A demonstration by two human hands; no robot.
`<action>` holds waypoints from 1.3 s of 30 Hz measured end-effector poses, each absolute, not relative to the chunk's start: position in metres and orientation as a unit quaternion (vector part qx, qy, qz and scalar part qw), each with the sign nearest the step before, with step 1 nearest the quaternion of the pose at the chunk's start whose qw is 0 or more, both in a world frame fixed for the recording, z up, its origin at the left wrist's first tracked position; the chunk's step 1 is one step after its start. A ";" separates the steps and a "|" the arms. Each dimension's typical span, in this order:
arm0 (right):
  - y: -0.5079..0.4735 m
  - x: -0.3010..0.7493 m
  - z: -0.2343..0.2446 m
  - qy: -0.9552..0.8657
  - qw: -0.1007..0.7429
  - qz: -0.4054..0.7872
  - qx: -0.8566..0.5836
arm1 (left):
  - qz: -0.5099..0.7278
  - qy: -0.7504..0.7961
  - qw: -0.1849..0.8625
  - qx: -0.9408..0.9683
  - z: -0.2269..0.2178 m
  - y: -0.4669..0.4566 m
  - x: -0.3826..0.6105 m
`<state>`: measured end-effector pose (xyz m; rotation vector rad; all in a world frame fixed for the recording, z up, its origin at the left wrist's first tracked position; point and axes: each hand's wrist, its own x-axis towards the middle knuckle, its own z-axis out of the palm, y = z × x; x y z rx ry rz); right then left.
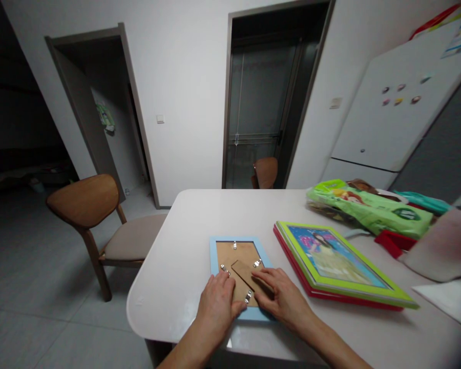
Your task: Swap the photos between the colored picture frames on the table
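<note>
Light-blue picture frame back-up on the table, both hands on it

Head view. You have the light-blue rectangular picture frame (pixel 214 260) lying flat near the close edge of the glossy white table (pixel 167 261), with its back facing up; it serves as the landmark below. A brown fibreboard backing (pixel 246 250) sits within its border. Four small silver metal clips (pixel 234 245) are visible, one by each side of the frame, and a brown stand flap (pixel 243 270) lies flat at the middle.

Your left hand (pixel 217 300) rests on the left lower part of the frame, unclenched, fingers bent near the left clip and thumb beside the bottom one. Your right hand (pixel 283 298) is on its right lower part, also unclenched, fingertips at the flap and thumb near the bottom clip. You grip no loose item in either hand.

To the right of the frame, apart from it, a lime-green picture frame with a figure in a pale dress (pixel 332 256) lies face up over a red frame (pixel 353 300). Farther right and beyond are a bright green plastic package (pixel 388 209) and a translucent pinkish container (pixel 441 246). Left of the frame, off the table, stands a brown wooden chair with a grey seat (pixel 88 200).
</note>
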<state>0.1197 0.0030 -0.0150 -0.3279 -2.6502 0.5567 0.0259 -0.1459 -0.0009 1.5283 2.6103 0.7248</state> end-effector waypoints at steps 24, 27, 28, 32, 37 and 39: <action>0.027 0.099 -0.012 -0.968 0.167 0.069 -0.177 | 0.270 0.822 -0.021 0.501 -0.013 -0.151 0.023; 0.030 0.101 -0.015 -0.968 0.163 0.081 -0.173 | 0.269 0.825 -0.027 0.496 -0.013 -0.151 0.024; 0.031 0.102 -0.016 -0.969 0.160 0.083 -0.171 | 0.269 0.825 -0.029 0.497 -0.013 -0.152 0.024; 0.031 0.103 -0.014 -0.973 0.155 0.080 -0.151 | 0.268 0.817 -0.034 0.510 -0.013 -0.154 0.024; 0.024 0.072 -0.006 -0.966 0.181 0.097 -0.154 | 0.275 0.807 -0.046 0.520 -0.016 -0.154 0.023; 0.025 0.051 -0.006 -0.964 0.175 0.105 -0.170 | 0.278 0.806 -0.050 0.521 -0.017 -0.154 0.023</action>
